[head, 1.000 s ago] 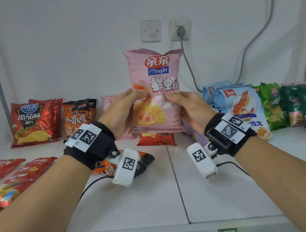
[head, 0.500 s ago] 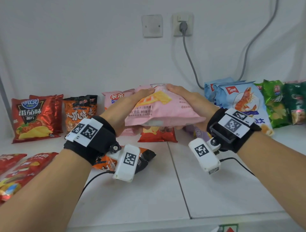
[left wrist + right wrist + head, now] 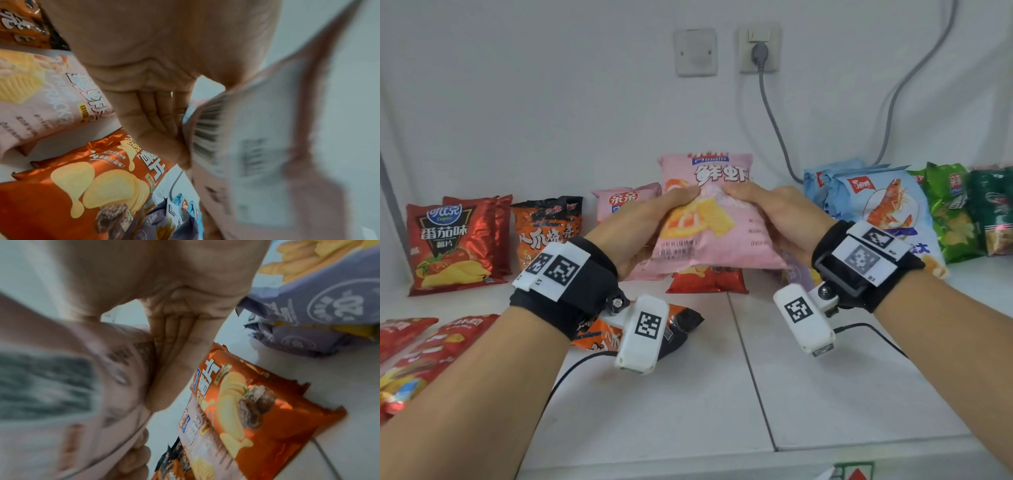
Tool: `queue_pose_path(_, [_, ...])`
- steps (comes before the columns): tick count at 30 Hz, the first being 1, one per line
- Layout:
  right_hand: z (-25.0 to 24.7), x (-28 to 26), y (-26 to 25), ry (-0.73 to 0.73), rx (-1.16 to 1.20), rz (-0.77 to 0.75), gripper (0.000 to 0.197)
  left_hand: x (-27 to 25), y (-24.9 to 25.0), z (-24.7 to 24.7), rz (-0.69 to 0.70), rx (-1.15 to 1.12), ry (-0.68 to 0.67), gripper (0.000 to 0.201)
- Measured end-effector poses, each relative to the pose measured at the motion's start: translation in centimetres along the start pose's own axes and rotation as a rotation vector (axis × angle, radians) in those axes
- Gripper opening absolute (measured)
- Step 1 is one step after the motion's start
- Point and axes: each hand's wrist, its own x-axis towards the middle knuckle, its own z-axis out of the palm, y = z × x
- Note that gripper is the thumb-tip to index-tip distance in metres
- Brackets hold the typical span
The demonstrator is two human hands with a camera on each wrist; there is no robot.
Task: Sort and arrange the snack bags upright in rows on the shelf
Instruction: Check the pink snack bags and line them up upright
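Both hands hold a pink prawn-cracker bag (image 3: 717, 219) above the white shelf (image 3: 808, 377), front toward me, its top leaning toward the wall. My left hand (image 3: 650, 222) grips its left side and my right hand (image 3: 774, 214) its right side. Both thumbs lie on the front, with the fingers behind. In the left wrist view the left hand's fingers (image 3: 164, 123) press the blurred back of the bag (image 3: 257, 138). The right wrist view shows the right hand's fingers (image 3: 180, 356) against the bag (image 3: 68, 382). A second pink bag (image 3: 619, 202) stands by the wall.
Red tomato bags (image 3: 452, 240) and an orange-black bag (image 3: 544, 236) stand at the back left. Blue prawn bags (image 3: 876, 205) and green bags (image 3: 955, 212) stand at the right. An orange chips bag (image 3: 705, 279), a purple bag (image 3: 796, 274), another orange-black bag (image 3: 678, 325) and red bags (image 3: 414, 349) lie flat.
The pink bag was held upright a second ago. It was then tipped flat and lowered, and now it is raised partway again with its front toward me.
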Motion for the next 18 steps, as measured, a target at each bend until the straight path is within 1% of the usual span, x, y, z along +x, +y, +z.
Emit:
queue_pose_path(2, [-0.3, 0.2, 0.1, -0.012, -0.061, -0.082, 0.048, 0.1, 0.2, -0.1, 0.055, -0.032, 0.027, 0.024])
queue_pose_path(3, [-0.6, 0.3, 0.2, -0.025, -0.095, -0.127, 0.031, 0.1, 0.2, -0.2, 0.105, -0.015, 0.033, 0.021])
queue_pose_path(4, [-0.9, 0.3, 0.3, -0.038, -0.117, -0.179, 0.015, 0.1, 0.2, -0.3, 0.157, 0.017, 0.037, 0.024])
queue_pose_path(5, [-1.1, 0.2, 0.3, -0.050, -0.138, -0.234, 0.013, 0.1, 0.2, -0.5, 0.211, 0.047, 0.041, 0.033])
queue_pose_path(7, [-1.3, 0.2, 0.3, -0.071, -0.208, -0.342, 0.028, 0.1, 0.0, -0.8, 0.305, 0.094, 0.033, 0.056])
queue_pose_path(8, [-1.3, 0.1, 0.3, -0.072, -0.243, -0.378, 0.034, 0.1, 0.0, -1.0, 0.349, 0.133, 0.022, 0.064])
queue_pose_path(9, [-1.1, -0.1, 0.3, -0.079, -0.251, -0.408, 0.039, 0.0, 0.0, -1.0, 0.393, 0.184, 0.009, 0.067])
queue_pose_path(11, [-1.1, 0.0, 0.6, -0.058, -0.240, -0.473, 0.047, 0.0, 0.1, -1.2, 0.466, 0.263, -0.014, 0.065])
queue_pose_path(13, [-1.1, 0.2, 0.9, -0.014, -0.272, -0.545, 0.055, 0.0, 0.2, -1.3, 0.521, 0.309, -0.004, 0.065])
queue_pose_path(16, [-1.1, 0.4, 0.9, 0.010, -0.309, -0.578, 0.056, 0.0, 0.3, -1.4, 0.579, 0.394, -0.020, 0.070])
queue_pose_path(18, [-1.0, 0.5, 1.0, 0.016, -0.338, -0.587, 0.056, 0.0, 0.3, -1.2, 0.571, 0.388, -0.036, 0.073])
